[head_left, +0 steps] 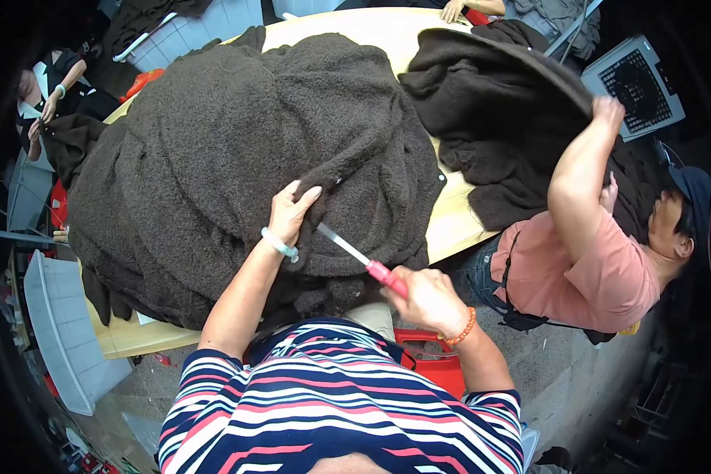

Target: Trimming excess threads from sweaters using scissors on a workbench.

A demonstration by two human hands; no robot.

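A striped shirt in navy, white and red fills the bottom of the view, and both forearms reach out from it. The right hand is clamped around the red handle of a thin-bladed cutting tool, its pale blade pointing up-left toward the cloth. The left hand, with a light bangle at the wrist, pinches a raised fold of the dark brown fleece garment, which lies heaped over the near half of the desk. To do this well, I judge the fold should be kept taut and lifted, with the blade kept clear of the fingers and of the pile beneath.

The desk is pale wood with a rounded edge. At the right, a person in a pink shirt lifts another dark fleece piece. The floor below is grey, and a red stool sits under the near edge.
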